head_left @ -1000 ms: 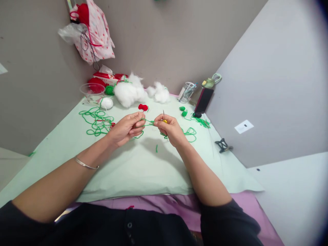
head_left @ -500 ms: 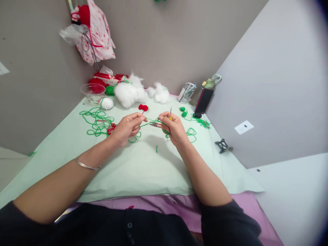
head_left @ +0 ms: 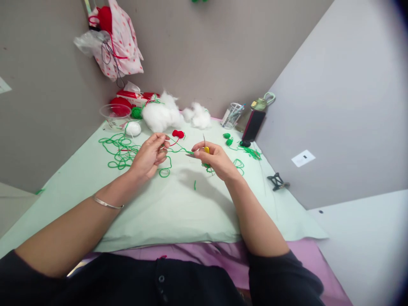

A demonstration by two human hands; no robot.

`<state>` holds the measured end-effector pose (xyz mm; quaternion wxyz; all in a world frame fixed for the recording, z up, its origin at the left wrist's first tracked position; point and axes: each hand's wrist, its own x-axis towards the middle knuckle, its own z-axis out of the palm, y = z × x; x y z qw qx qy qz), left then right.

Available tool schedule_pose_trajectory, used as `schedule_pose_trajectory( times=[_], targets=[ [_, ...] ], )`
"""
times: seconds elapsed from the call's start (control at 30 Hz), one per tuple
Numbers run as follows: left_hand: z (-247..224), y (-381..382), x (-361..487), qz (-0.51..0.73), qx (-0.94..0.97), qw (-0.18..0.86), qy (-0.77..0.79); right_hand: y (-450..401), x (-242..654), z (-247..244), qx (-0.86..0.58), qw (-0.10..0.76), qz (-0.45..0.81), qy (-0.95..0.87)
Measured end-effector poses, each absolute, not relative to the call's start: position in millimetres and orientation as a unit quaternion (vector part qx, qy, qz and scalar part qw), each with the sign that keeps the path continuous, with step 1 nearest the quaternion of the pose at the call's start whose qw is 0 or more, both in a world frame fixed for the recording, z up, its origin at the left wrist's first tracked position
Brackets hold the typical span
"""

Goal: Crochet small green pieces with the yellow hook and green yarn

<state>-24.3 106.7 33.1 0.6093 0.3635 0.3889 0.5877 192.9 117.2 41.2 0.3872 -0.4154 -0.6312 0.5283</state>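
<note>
My left hand pinches a strand of green yarn between thumb and fingertips. The strand runs across to my right hand, whose fingers are closed around a crochet hook with a yellow grip, its metal tip pointing up. A small piece of green yarn work shows partly under the right fingers. By the right fingertips a pointed scissor blade sticks out to the left; I cannot tell whether it is held or lying behind. A small red knitted piece lies beyond the hands.
Loose green yarn is tangled at left, near a white yarn ball. White stuffing, a clear cup and a tissue box stand behind. At right are a phone, small green pieces and a black claw clip.
My left hand has moved left and slightly up, away from the right hand, with the green strand stretching between them. The hook in my right hand has shifted left.
</note>
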Motion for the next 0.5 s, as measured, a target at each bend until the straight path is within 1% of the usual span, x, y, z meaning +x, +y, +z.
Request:
schedule_pose_trajectory(
  times=[0.1,0.23,0.33,0.5],
  targets=[
    [32.9,107.2,-23.9,0.59,0.361,0.606,0.393,116.7,195.5,42.1,-0.423,0.369,0.497,-0.661],
    [32.3,106.6,-21.7,0.586,0.366,0.602,0.4,119.9,193.0,40.2,-0.452,0.423,0.486,-0.616],
    [31.4,106.2,-20.7,0.585,0.372,0.595,0.406,121.9,192.0,38.8,-0.458,0.438,0.484,-0.603],
    [28.4,107.8,-22.8,0.588,0.38,0.585,0.409,119.7,196.1,39.2,-0.455,0.377,0.486,-0.644]
  ],
)
